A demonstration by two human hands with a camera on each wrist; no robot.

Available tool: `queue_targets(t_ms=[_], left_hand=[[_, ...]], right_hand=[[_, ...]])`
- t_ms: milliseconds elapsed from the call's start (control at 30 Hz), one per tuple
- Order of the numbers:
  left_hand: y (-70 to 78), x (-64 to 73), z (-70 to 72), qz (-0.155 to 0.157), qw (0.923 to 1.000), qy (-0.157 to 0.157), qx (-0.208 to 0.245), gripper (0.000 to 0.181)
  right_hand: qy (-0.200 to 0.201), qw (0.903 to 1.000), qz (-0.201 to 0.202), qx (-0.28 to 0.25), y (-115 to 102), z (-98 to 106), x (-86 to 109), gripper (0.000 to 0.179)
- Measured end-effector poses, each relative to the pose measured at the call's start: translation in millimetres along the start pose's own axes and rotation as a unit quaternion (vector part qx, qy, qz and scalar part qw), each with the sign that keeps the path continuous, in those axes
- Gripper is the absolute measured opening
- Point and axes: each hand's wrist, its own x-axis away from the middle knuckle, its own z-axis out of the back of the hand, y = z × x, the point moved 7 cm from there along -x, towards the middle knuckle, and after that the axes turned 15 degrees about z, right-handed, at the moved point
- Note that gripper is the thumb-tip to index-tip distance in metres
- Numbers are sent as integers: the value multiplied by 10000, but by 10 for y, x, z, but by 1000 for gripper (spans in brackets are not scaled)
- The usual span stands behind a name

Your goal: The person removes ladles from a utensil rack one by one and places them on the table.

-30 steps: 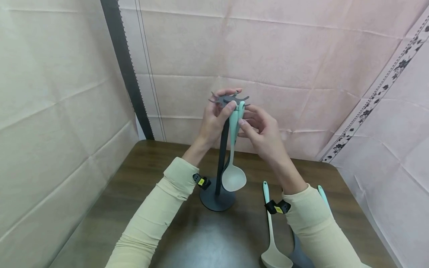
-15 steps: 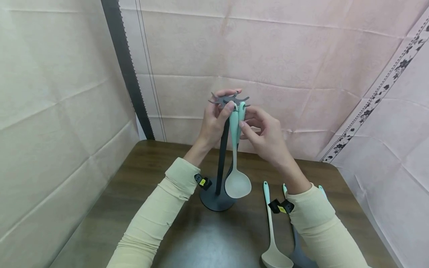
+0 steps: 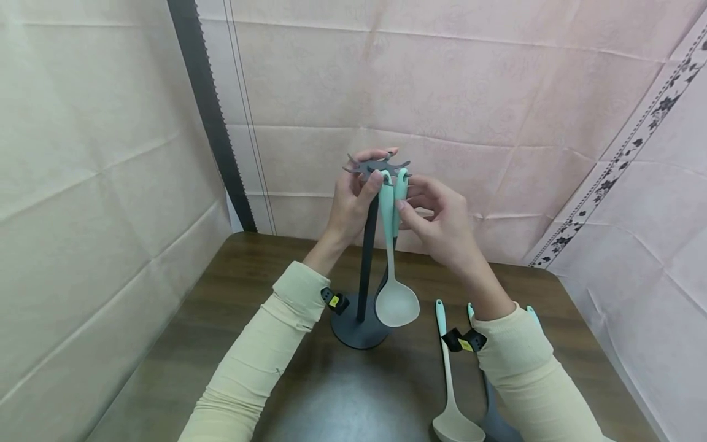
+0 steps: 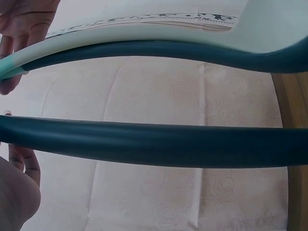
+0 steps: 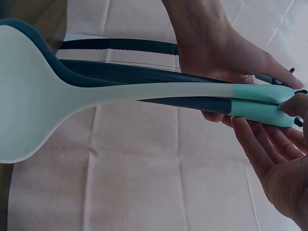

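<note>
My left hand (image 3: 350,196) grips the hooked top (image 3: 378,166) of a dark utensil stand, thumb in front and fingers behind. An off-white ladle (image 3: 397,304) with a mint handle hangs at the front of that top, beside my left thumb. Right behind it is a dark blue utensil (image 5: 192,103), also mint-handled; its head is mostly hidden by the ladle. My right hand (image 3: 436,215) pinches this second mint handle (image 3: 401,187) near its upper end, thumb in front and fingers behind. In the left wrist view, the stand's dark post (image 4: 159,144) runs below the two utensils.
The stand's round base (image 3: 359,331) rests on a brown wooden table (image 3: 193,362). To the right lie another off-white utensil (image 3: 450,380) and a grey-blue one (image 3: 494,417); a further mint handle (image 3: 533,314) shows beyond my right sleeve. Pale cloth hangs around the table.
The ladle's bowl has swung to the right, and the two mint handles stand a little farther right. My right hand has shifted slightly right; my left hand stays on the stand.
</note>
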Motion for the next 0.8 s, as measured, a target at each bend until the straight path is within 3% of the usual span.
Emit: queue_targets(t_ms=[433, 800], left_hand=[[11, 6, -5, -100, 9998, 161, -103, 83], [-7, 1, -7, -75, 9999, 76, -57, 82]], right_hand=[[119, 9999, 28, 118, -38, 36, 6, 34], [67, 9998, -17, 161, -50, 50, 8, 31]])
